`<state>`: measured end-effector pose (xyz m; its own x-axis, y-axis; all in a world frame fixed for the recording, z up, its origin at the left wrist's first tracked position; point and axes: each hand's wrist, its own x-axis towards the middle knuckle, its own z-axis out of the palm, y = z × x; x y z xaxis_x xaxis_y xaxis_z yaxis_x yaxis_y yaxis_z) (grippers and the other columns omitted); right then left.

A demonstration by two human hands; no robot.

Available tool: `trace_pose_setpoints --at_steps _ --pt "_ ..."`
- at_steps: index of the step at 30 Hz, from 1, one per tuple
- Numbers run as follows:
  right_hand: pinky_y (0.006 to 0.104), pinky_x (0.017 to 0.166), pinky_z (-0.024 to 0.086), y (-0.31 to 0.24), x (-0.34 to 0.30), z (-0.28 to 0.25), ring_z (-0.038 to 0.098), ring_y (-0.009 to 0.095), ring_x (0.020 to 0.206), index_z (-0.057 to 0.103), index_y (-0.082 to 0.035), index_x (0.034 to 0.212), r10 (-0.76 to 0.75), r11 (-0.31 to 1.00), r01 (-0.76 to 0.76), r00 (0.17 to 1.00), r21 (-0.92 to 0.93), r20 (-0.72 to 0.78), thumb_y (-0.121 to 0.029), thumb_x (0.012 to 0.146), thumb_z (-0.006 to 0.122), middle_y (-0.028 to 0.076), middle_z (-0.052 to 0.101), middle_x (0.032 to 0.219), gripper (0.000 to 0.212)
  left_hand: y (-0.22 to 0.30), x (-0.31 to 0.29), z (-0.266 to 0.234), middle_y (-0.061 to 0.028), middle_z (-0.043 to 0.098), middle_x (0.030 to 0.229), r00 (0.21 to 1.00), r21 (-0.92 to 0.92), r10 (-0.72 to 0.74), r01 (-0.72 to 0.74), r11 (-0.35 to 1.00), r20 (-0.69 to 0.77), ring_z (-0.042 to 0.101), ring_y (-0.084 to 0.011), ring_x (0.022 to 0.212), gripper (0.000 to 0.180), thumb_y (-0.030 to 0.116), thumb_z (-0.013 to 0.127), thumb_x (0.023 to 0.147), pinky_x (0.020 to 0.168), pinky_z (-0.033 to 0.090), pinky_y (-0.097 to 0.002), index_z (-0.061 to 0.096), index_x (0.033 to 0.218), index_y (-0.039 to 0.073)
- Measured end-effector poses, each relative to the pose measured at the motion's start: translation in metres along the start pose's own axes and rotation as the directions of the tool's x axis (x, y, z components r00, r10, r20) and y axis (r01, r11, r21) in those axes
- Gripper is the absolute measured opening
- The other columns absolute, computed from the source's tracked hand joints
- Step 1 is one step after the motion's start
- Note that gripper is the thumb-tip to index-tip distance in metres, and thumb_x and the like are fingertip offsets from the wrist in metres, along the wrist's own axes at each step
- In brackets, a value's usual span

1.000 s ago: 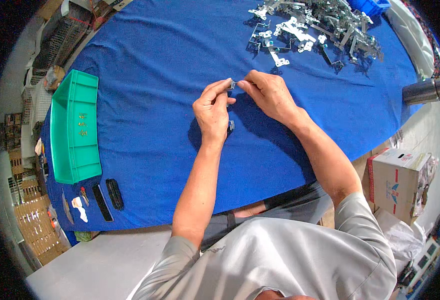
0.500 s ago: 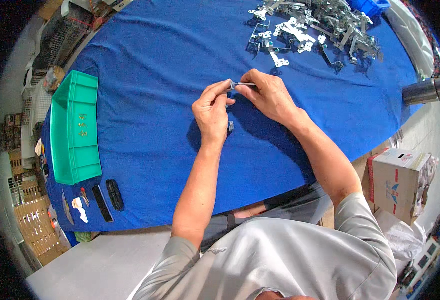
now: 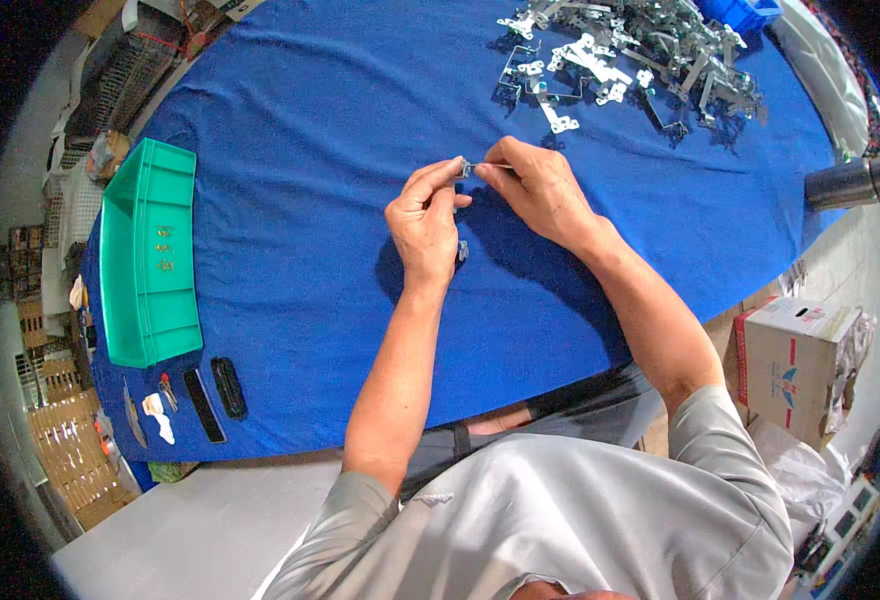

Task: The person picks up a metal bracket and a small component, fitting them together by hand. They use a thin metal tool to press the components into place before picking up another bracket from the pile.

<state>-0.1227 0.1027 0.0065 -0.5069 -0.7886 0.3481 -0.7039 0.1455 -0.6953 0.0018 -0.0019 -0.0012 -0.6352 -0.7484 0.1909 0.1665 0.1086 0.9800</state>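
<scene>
Wrinkled, matt blue cloth [image 3: 310, 300] covers the table, bearing a heap of smooth metal brackets [image 3: 660, 60], some glinting brightly. The small held piece [image 3: 465, 171] and thin rod [image 3: 503, 166] look like shiny metal. A ribbed green bin [image 3: 169, 315] is smooth, faintly glossy plastic; the dark flask [image 3: 842, 185] has a metallic sheen, the carton [image 3: 782, 355] is matt cardboard, and the grey shirt [image 3: 570, 500] is smooth fabric.

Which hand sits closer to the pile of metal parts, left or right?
Right. The right hand is short of the pile of metal parts and slightly to its left; the left hand is farther left and nearer the body.
</scene>
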Motion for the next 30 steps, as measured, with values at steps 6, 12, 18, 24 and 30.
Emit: trace_pose_setpoints --at_steps 6,12,18,24,30 --pt "0.0444 0.057 0.047 -0.006 -0.001 -0.001 0.063 0.037 0.064 0.059 -0.003 0.083 0.003 0.984 0.007 0.998 0.176 -0.055 -0.024 0.091 0.065 0.017 0.060 0.066 0.024 0.001 0.000 -0.001 -0.0120 0.069 0.104 1.000 -0.043 -0.012 0.012 0.999 -0.016 0.067 -0.0156 0.090 0.027 -0.010 0.052 0.089 0.069 0.059 -0.0262 0.073 0.103 0.000" --pt "0.0450 0.056 0.047 -0.003 -0.001 0.003 0.063 0.037 0.064 0.059 -0.002 0.084 -0.041 0.980 0.059 0.994 0.188 -0.100 -0.024 0.091 0.065 0.017 0.061 0.066 0.024 -0.003 0.000 -0.002 -0.0118 0.068 0.104 1.000 -0.040 -0.004 0.003 0.999 -0.007 0.066 -0.0159 0.090 0.027 -0.010 0.052 0.090 0.069 0.060 -0.0266 0.073 0.103 0.001" --pt "0.0439 0.057 0.048 0.000 0.000 0.000 0.063 0.037 0.066 0.058 -0.002 0.086 0.052 0.998 -0.053 0.998 0.026 0.044 -0.021 0.090 0.066 0.018 0.062 0.070 0.021 -0.002 0.001 -0.002 -0.0120 0.068 0.104 1.000 -0.014 -0.007 0.007 1.000 -0.011 0.066 -0.0157 0.090 0.028 -0.010 0.052 0.089 0.069 0.060 -0.0265 0.073 0.104 0.001" --pt "0.0429 0.057 0.048 -0.004 0.000 0.000 0.064 0.037 0.067 0.058 -0.002 0.086 -0.012 0.982 0.026 0.997 0.186 -0.076 -0.020 0.090 0.067 0.018 0.063 0.072 0.021 -0.002 0.001 -0.002 -0.0116 0.068 0.105 1.000 -0.053 -0.021 0.021 0.998 -0.011 0.066 -0.0154 0.090 0.028 -0.010 0.052 0.090 0.068 0.060 -0.0262 0.073 0.104 0.001" --pt "0.0428 0.058 0.049 -0.006 0.000 -0.001 0.065 0.035 0.068 0.059 -0.001 0.087 0.042 0.989 -0.037 0.999 0.145 -0.030 -0.020 0.089 0.069 0.018 0.064 0.074 0.021 -0.001 0.000 -0.001 -0.0112 0.068 0.105 0.999 -0.048 -0.033 0.032 0.998 -0.017 0.066 -0.0147 0.090 0.027 -0.010 0.052 0.090 0.068 0.059 -0.0253 0.073 0.104 0.001"
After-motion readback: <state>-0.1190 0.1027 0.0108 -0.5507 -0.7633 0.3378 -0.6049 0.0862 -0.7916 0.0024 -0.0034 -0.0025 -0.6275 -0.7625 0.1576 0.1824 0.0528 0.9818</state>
